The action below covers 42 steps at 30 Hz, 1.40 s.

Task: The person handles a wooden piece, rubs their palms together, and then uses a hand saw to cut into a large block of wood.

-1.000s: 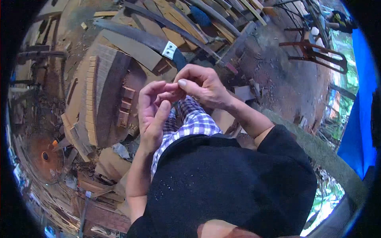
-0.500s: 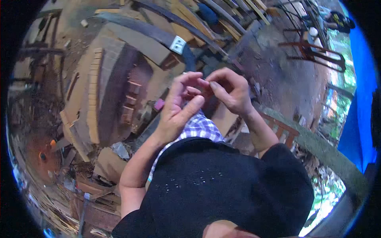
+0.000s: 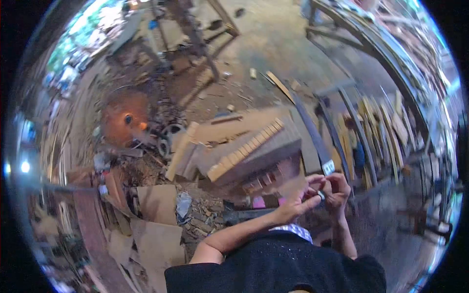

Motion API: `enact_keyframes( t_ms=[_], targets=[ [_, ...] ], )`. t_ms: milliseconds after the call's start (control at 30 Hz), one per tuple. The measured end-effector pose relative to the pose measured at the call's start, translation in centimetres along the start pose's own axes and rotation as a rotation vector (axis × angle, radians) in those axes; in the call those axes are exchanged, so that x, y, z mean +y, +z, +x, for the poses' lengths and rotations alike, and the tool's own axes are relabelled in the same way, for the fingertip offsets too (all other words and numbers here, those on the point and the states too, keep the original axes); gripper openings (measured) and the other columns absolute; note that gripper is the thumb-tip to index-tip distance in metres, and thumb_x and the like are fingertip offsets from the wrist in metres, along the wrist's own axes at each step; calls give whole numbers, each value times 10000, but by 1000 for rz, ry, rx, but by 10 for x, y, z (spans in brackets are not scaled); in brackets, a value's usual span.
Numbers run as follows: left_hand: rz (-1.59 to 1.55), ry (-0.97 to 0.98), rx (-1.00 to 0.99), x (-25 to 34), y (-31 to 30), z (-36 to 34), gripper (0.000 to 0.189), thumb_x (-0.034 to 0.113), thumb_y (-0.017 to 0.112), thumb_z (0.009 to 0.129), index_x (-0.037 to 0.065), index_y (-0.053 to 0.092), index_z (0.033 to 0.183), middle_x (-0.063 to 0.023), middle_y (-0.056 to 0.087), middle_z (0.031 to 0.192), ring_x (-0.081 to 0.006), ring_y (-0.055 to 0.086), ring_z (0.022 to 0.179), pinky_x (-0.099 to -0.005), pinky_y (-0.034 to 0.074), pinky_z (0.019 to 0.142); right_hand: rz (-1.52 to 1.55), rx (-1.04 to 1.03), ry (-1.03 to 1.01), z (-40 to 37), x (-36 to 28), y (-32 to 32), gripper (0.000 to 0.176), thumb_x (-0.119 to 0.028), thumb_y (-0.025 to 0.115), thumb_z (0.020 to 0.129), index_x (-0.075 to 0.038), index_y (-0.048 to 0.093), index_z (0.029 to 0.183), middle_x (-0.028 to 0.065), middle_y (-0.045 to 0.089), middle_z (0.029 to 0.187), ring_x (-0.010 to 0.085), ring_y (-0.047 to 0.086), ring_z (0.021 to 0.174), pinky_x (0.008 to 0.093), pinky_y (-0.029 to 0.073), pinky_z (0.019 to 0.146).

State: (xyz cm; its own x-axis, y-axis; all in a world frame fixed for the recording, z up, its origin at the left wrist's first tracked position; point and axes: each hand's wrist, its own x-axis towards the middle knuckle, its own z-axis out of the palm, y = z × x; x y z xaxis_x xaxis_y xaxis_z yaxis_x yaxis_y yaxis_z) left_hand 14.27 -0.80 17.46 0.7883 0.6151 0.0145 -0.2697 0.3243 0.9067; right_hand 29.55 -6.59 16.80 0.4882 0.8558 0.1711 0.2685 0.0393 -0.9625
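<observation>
My left hand [image 3: 299,202] and my right hand [image 3: 338,193] are close together in front of my dark shirt, their fingertips meeting. On the left hand the fingers are loosely curved, with a gap between them and the thumb. A small pale spot shows by the thumb tip; I cannot make out what it is. The right hand's fingers are bent into a pinch at the left fingertips, and anything between them is too small to see. Just beyond the hands is a white card with dark marks [image 3: 329,167] on a dark curved wooden piece [image 3: 311,128].
A wooden block with a row of light strips [image 3: 246,150] lies ahead on the left. Brown boards [image 3: 156,244] lie at lower left. Long wood strips [image 3: 386,132] stand at right. An orange glow [image 3: 126,119] shows at far left. Debris covers the ground.
My view has swung left, so the hands now appear lower and farther right. The hands stay together at the fingertips. The orange glow and the striped block have moved inward in view.
</observation>
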Motion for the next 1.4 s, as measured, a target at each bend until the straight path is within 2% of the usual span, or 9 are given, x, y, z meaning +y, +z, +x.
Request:
enact_keyframes(
  t_ms=[267, 367, 533, 667, 833, 1000, 1133, 1300, 1400],
  targets=[
    [73, 199, 235, 24, -11, -26, 611, 283, 550, 954, 110, 269, 1468, -94, 462, 1288, -151, 478, 1066, -332, 391, 962, 392, -237, 42, 29, -8, 56, 26, -22, 526, 920, -15, 550, 926, 34, 596, 799, 89, 580, 686, 232, 481, 612],
    [222, 269, 353, 6, -17, -37, 569, 220, 525, 964, 100, 288, 1468, -100, 424, 1364, -203, 417, 1231, -357, 327, 1049, 535, -280, 112, 29, 9, 74, 11, -27, 538, 907, -22, 547, 911, 26, 578, 775, 91, 564, 661, 238, 479, 592],
    [259, 329, 446, 9, -8, -58, 564, 172, 521, 964, 89, 284, 1469, -93, 386, 1418, -199, 398, 1268, -345, 326, 1057, 735, -428, 355, 21, -9, 88, 21, -51, 544, 902, -45, 524, 907, 26, 581, 747, 88, 578, 639, 226, 479, 556],
    [365, 328, 481, 15, 0, -72, 547, 155, 518, 964, 70, 300, 1459, -95, 374, 1437, -204, 382, 1297, -339, 328, 1068, 785, -623, 375, 19, -10, 95, 53, -107, 523, 923, -56, 521, 909, 21, 586, 738, 70, 572, 593, 197, 467, 533],
    [340, 422, 574, 16, 5, -79, 524, 139, 536, 958, 78, 342, 1440, -88, 443, 1366, -184, 471, 1201, -325, 395, 1012, 801, -643, 442, 9, -19, 102, 49, -112, 499, 944, -74, 520, 923, 3, 575, 721, 51, 551, 572, 183, 444, 502],
    [384, 259, 736, 7, 6, -87, 435, 82, 584, 929, 67, 449, 1343, -28, 552, 1186, -96, 540, 1060, -263, 470, 903, 851, -772, 591, 7, -5, 96, 159, -232, 467, 964, -93, 487, 890, 21, 560, 714, 99, 544, 571, 209, 454, 477],
    [389, 339, 775, 3, 14, -83, 407, 55, 598, 912, 67, 475, 1300, -6, 559, 1138, -73, 557, 984, -250, 503, 815, 833, -830, 473, 3, 18, 95, 153, -226, 459, 971, -81, 466, 921, 55, 554, 715, 145, 562, 604, 283, 481, 459],
    [125, 230, 755, 6, 18, -83, 470, 84, 596, 916, 77, 413, 1349, -29, 568, 1112, -70, 573, 883, -226, 508, 678, 923, -900, 514, 1, -2, 73, 129, -157, 468, 973, -32, 466, 1007, 190, 644, 998, 243, 641, 827, 349, 548, 603],
    [92, 220, 755, 10, 22, -80, 487, 88, 599, 913, 78, 403, 1358, -42, 568, 1120, -81, 576, 893, -226, 507, 692, 859, -868, 394, 0, -4, 66, 103, -111, 496, 959, -17, 482, 999, 171, 643, 973, 232, 643, 855, 347, 555, 654]
  ],
)
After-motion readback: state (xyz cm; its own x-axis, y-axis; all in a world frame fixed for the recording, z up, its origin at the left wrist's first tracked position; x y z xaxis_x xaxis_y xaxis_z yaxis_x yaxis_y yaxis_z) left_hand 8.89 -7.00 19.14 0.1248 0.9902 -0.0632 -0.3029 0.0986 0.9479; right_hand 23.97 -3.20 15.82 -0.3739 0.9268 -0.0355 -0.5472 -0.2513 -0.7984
